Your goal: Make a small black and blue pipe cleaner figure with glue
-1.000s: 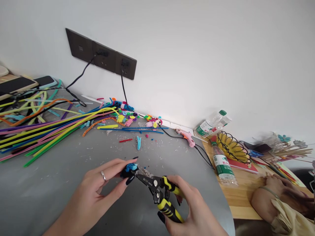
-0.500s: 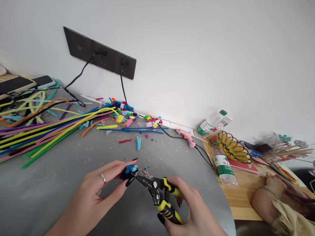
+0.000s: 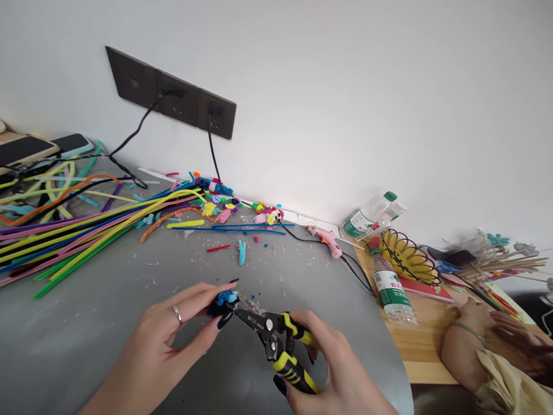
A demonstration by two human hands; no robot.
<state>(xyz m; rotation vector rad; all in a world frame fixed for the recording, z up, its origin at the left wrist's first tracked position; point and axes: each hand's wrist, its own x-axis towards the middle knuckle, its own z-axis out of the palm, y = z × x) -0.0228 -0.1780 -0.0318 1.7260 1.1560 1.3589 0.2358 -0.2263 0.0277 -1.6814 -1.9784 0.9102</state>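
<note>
Between thumb and fingertips, my left hand [image 3: 175,334] pinches a small fuzzy blue and black pipe-cleaner piece [image 3: 225,297]. My right hand [image 3: 332,363] is wrapped round the yellow-and-black handles of wire-stripping pliers [image 3: 270,331]. The tips of the pliers meet the right side of the fuzzy piece; exactly what lies between the jaws is hidden. Behind my hands, a folded light-blue pipe-cleaner piece [image 3: 242,252] and a short red one [image 3: 218,248] lie on the grey table [image 3: 142,274] among tiny clippings.
Bundled pipe cleaners [image 3: 108,225] spread over the left side. A pink glue gun [image 3: 328,242] lies near the wall, its cord trailing right. Plastic bottles [image 3: 391,294] and a yellow wire basket [image 3: 408,259] stand on a wooden table, where another person's arm [image 3: 464,343] rests.
The view has shifted slightly, so everything sits a little further left. Both hands keep the same hold, and the pliers' tips stay at the fuzzy piece.
</note>
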